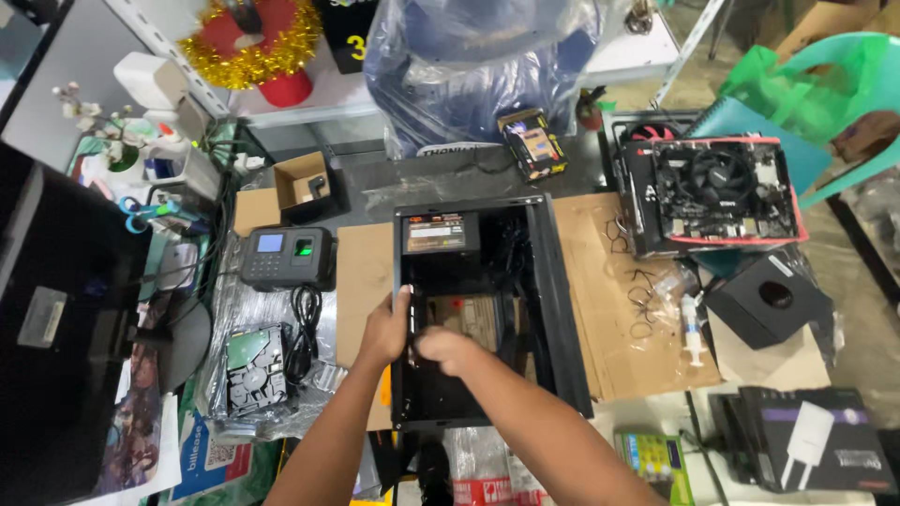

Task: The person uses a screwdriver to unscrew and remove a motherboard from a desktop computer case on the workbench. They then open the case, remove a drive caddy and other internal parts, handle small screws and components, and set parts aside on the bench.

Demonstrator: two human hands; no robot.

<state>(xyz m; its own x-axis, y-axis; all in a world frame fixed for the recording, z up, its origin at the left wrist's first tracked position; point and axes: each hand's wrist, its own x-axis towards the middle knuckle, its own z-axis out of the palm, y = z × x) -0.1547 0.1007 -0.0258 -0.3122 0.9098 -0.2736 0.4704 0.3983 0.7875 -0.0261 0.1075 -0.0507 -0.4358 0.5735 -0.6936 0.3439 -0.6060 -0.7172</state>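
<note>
Gripping the left wall of an open black computer case (562,309), the left hand (386,330) curls its fingers over the metal edge while the right hand (448,349) reaches inside, fingers loosely bent; whether it holds anything cannot be told. The case lies flat on brown cardboard (600,309) at the middle of a cluttered bench. A motherboard with cooler fan (722,183) sits to the right, a bare hard drive (253,370) and a fingerprint terminal (286,256) to the left, and a syringe (694,328) near a black box (764,300).
</note>
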